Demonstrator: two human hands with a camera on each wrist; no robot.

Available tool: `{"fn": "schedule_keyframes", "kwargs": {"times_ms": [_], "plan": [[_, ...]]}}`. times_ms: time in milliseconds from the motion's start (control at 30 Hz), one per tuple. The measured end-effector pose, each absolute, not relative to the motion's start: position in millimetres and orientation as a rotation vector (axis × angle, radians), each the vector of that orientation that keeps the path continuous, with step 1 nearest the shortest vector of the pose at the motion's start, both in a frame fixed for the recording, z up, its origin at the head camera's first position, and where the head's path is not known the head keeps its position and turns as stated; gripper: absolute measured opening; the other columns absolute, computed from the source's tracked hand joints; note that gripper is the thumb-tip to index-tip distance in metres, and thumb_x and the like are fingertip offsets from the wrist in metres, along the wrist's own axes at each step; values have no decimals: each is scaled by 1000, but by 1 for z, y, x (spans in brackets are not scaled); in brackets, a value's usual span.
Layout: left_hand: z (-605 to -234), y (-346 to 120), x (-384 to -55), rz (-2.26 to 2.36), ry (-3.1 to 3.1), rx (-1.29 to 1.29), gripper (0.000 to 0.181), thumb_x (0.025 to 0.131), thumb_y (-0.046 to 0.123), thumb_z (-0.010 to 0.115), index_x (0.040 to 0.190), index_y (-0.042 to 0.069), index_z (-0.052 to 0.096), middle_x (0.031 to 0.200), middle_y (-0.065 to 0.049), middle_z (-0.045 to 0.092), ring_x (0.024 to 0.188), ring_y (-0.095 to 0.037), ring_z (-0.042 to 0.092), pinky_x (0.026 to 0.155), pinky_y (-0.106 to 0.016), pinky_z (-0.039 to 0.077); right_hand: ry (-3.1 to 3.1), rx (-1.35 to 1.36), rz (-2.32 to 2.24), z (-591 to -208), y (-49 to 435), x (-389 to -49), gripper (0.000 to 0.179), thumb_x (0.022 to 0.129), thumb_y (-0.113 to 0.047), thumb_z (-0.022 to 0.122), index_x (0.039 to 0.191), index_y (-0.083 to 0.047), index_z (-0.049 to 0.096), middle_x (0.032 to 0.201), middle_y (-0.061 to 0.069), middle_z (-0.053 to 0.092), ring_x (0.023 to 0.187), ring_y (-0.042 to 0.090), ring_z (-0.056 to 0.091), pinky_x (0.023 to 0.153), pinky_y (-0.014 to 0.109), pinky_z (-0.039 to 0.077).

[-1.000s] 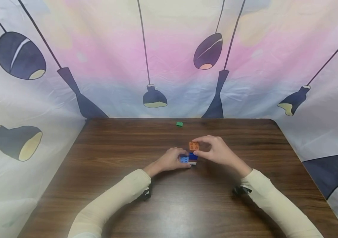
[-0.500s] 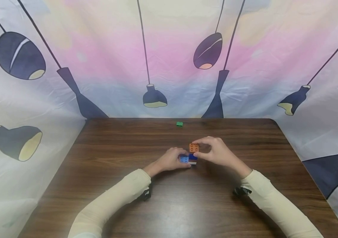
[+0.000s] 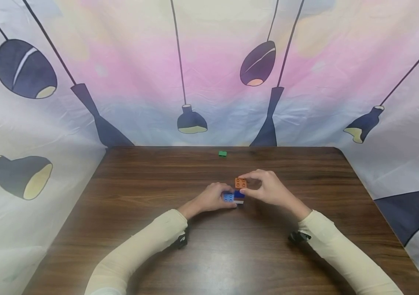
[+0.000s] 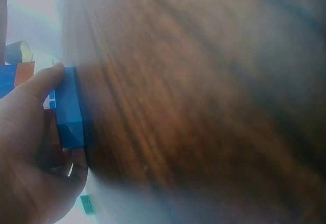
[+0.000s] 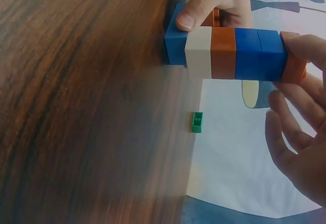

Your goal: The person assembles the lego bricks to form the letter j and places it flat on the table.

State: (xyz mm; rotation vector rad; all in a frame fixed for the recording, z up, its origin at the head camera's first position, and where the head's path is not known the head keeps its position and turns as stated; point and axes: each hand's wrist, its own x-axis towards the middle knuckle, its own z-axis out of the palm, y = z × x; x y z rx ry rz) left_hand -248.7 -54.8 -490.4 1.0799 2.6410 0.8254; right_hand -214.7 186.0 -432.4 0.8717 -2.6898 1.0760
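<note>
A tower of toy building bricks stands on the table. In the right wrist view it has a blue bottom brick (image 5: 176,43), then a white brick (image 5: 198,53), an orange-brown brick (image 5: 223,53), blue bricks (image 5: 260,55) and an orange top brick (image 5: 293,63). My left hand (image 3: 211,198) grips the blue brick at the base, its thumb along one side. My right hand (image 3: 271,189) pinches the orange top brick between thumb and forefinger, and the brick touches the blue below. Other right fingers curve loosely beside the tower. Another orange brick shows partly behind my left thumb.
A small green brick (image 3: 222,154) lies near the back edge of the brown wooden table (image 3: 150,168). Behind the table hangs a cloth (image 3: 216,73) printed with lamps.
My right hand has moved slightly down toward me, bringing the orange brick down against the tower; since half a second ago it has hardly moved. The left hand has stayed in place.
</note>
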Motion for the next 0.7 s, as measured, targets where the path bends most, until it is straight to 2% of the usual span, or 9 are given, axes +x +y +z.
{"fn": "schedule_keyframes", "kwargs": {"times_ms": [700], "plan": [[-490, -55, -248, 823, 2637, 1063, 46, 89, 41, 80, 120, 8, 72, 113, -3, 74, 97, -13, 63, 84, -28, 51, -2684, 928, 907, -429, 184, -213, 40, 87, -31, 83, 121, -12, 75, 104, -1, 75, 96, 17, 67, 81, 43, 56]]}}
